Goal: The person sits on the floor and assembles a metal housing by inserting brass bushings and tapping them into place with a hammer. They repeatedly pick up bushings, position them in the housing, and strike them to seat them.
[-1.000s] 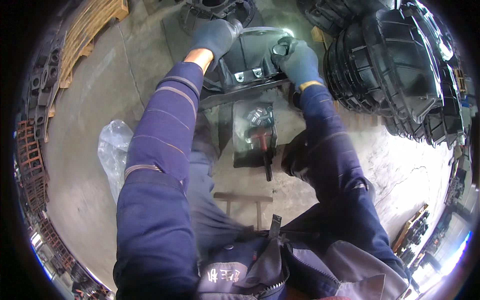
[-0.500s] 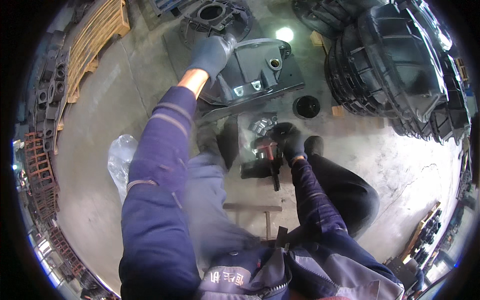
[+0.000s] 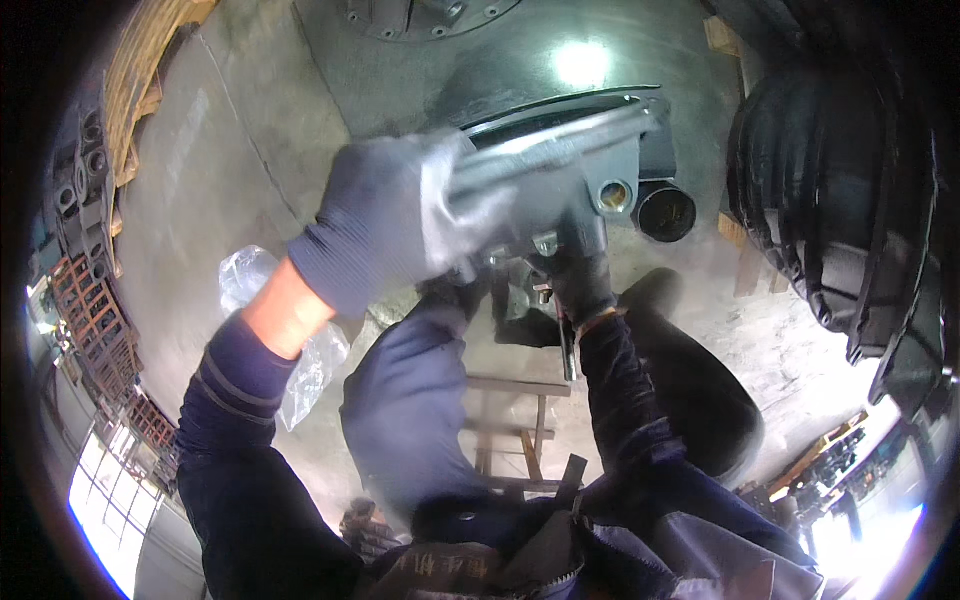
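A dark grey cast metal housing with a curved rim is tilted up in front of me. My left hand, in a grey glove, is wrapped around its left side; motion smears the fingertips. The housing has a round bored boss on its right side and small lugs along the lower edge. My right hand, in a dark glove, is close under that lower edge. Its fingers are mostly hidden in shadow, so I cannot make out what they hold. Beside it a slim metal rod points down toward me.
A black round cup-like part stands right of the housing. Large black ribbed castings are stacked at the right. Crumpled clear plastic lies on the left floor. A metal frame is between my legs. Another casting is at the far edge.
The housing has come up off the floor, nearer and tilted, with my left hand on it. The left hand has moved toward me. My right hand stays near its earlier place. The view has shifted.
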Available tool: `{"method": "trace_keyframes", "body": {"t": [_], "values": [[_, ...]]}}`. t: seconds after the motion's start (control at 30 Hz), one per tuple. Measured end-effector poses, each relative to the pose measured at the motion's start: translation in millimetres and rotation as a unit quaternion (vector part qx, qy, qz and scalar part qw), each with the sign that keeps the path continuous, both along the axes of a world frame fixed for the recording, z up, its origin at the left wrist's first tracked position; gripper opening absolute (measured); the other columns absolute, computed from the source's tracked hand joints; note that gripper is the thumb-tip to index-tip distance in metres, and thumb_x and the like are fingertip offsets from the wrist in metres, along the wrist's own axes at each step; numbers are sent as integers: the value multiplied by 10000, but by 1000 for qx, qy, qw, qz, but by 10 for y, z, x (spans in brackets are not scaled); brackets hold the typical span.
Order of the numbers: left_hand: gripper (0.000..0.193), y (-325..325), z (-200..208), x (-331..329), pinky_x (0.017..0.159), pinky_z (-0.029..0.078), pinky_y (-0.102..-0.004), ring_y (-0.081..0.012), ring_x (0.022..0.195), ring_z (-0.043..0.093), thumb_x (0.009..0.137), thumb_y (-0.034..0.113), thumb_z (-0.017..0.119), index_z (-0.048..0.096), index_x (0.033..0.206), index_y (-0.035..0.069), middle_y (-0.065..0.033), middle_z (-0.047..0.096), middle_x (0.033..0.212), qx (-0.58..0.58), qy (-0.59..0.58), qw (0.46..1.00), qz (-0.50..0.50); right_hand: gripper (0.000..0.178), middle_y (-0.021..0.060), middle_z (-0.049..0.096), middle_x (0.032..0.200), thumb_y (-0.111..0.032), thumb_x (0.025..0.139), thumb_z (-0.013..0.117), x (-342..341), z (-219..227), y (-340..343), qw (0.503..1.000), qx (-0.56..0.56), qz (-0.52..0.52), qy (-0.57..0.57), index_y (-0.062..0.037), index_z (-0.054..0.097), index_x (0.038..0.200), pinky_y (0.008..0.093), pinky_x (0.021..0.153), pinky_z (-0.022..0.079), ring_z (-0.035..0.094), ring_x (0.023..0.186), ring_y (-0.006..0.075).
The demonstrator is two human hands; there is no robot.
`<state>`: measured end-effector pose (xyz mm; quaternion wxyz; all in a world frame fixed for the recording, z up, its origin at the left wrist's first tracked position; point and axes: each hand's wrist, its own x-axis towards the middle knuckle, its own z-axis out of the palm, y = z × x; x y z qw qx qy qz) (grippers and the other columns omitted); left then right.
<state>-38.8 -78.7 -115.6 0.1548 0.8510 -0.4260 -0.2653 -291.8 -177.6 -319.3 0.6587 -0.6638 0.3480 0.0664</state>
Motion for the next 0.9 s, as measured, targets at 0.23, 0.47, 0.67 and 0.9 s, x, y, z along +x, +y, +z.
{"method": "trace_keyframes", "body": {"t": [0.23, 0.47, 0.67, 0.9], "values": [[337, -49, -16, 61, 578, 526, -448, -357, 636, 683, 807, 366, 810, 679, 811, 55, -165, 667, 687, -2, 2, 999, -40, 655, 135, 684, 1211, -363, 742, 848, 294, 583, -13, 877, -450, 162, -47, -94, 640, 1301, 504, 1006, 508, 656, 1123, 359], [359, 18, -117, 91, 580, 533, -429, -340, 626, 681, 763, 390, 830, 692, 800, 60, -143, 670, 683, -100, -34, 994, -42, 494, 96, 683, 1287, -452, 869, 709, 104, 95, 216, 990, -141, -2, -9, -138, 694, 1250, 537, 1050, 485, 635, 1197, 312], [366, -114, -39, -12, 566, 527, -458, -361, 629, 674, 822, 423, 781, 668, 768, 79, -162, 666, 680, -61, -73, 995, -10, 499, 140, 668, 1262, -415, 962, 626, 105, 513, 40, 945, 207, -252, 38, -101, 610, 1348, 525, 994, 534, 653, 1147, 314], [368, -247, 1336, -591, 944, 550, -483, -427, 980, 690, 777, 341, 824, 733, 919, 14, -271, 715, 1012, -42, 0, 998, 40, 508, 192, 691, 1161, -417, 1036, 529, 323, 2144, -290, 704, 444, -548, 87, -93, 541, 1427, 509, 906, 594, 680, 1071, 341]]}}
